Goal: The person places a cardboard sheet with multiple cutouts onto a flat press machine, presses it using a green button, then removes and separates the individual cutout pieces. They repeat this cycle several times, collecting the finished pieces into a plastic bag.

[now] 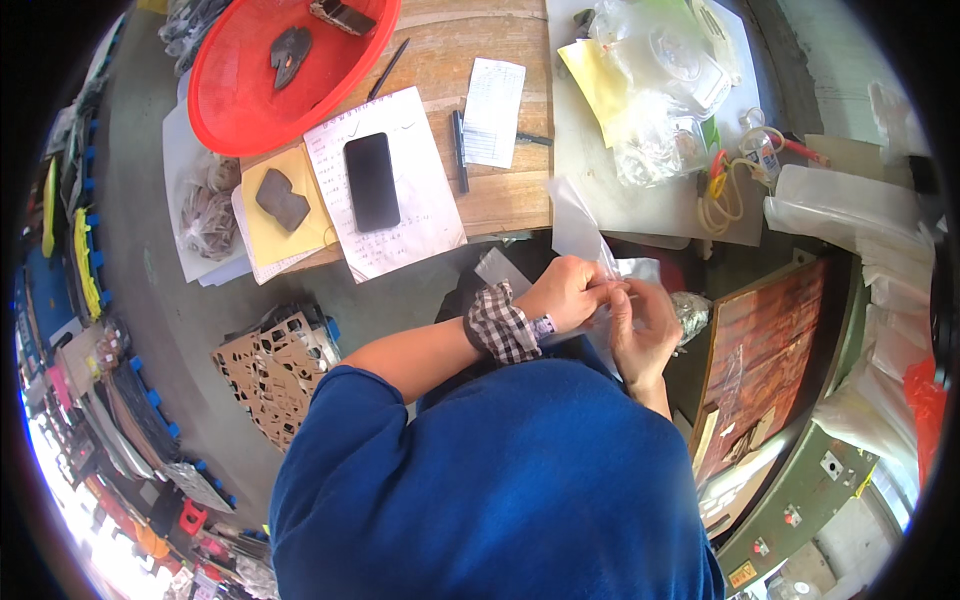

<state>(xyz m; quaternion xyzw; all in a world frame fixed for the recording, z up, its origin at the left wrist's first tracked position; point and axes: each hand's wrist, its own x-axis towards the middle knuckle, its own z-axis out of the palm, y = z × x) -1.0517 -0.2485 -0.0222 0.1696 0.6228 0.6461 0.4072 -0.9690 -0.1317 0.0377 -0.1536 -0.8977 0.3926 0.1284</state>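
Observation:
Both hands meet over my lap, just below the front edge of the table. With bent fingers, my left hand (562, 292) grips a clear plastic bag (578, 228), whose flat end sticks up toward the table. Thumb and fingertips of my right hand (645, 328) pinch the same bag close beside the left. What lies between the fingertips is too small to make out. A checked scrunchie (502, 322) circles my left wrist. Beside my right hand is a crumpled clear plastic bundle (692, 316).
On the wooden table lie a phone (372, 182) on a written sheet (430, 225), a dark flat piece (283, 200), a marker (460, 150) and a red basket (235, 110). Plastic bags (650, 150) pile up at right. A wooden board (765, 350) stands right of my hands.

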